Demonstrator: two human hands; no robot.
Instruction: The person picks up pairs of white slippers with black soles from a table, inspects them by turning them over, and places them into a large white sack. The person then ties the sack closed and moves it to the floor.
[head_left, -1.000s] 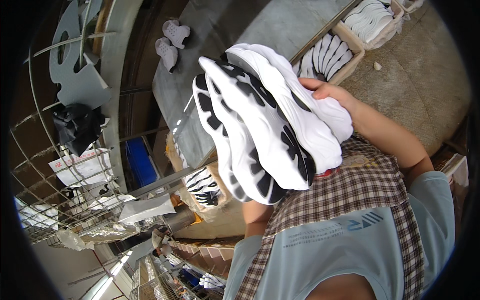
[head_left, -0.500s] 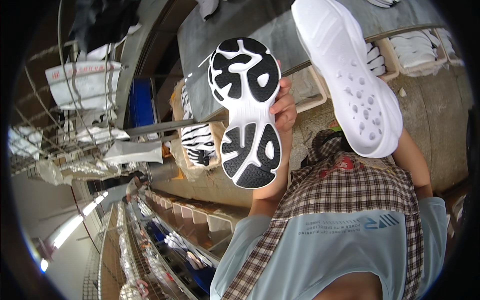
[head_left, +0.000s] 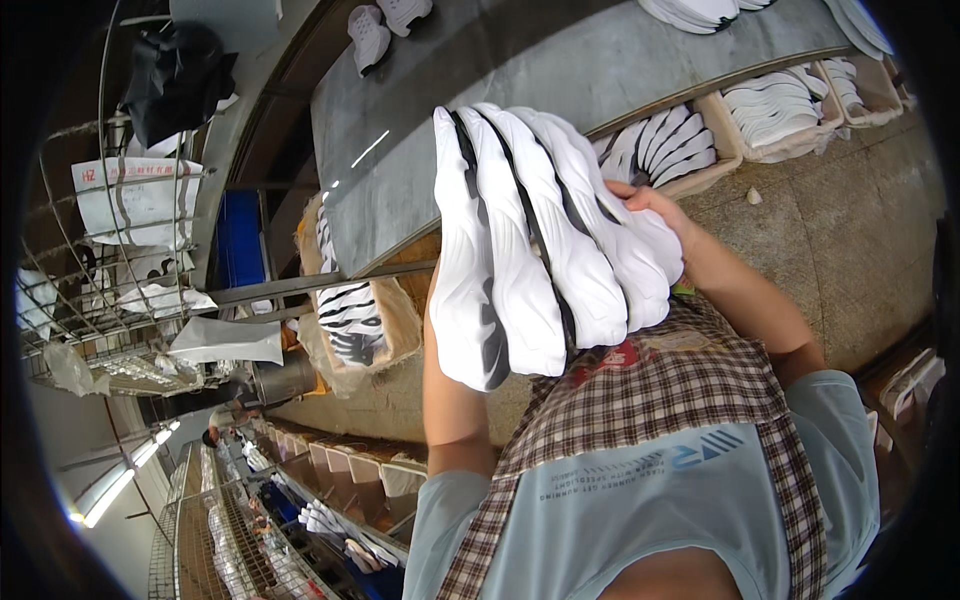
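Note:
A stack of white shoe soles [head_left: 545, 240] with black undersides is held in front of my apron, several of them pressed side by side and standing nearly upright. My right hand [head_left: 655, 212] grips the right end of the stack, its fingers bent over the outermost sole. My left forearm [head_left: 455, 385] rises behind the left end of the stack. The soles hide my left hand, so its fingers do not show.
A grey table [head_left: 400, 150] stretches ahead, with a pair of white shoes [head_left: 370, 38] and more soles [head_left: 690, 12] on it. Bins of soles [head_left: 775, 150] line its near side. A lined box of striped soles [head_left: 400, 320] stands left, near a wire rack [head_left: 130, 240].
The two soles held apart, one black side showing and one hollow side, are now together with others in one stack, white sides showing. My right hand has come to its right end.

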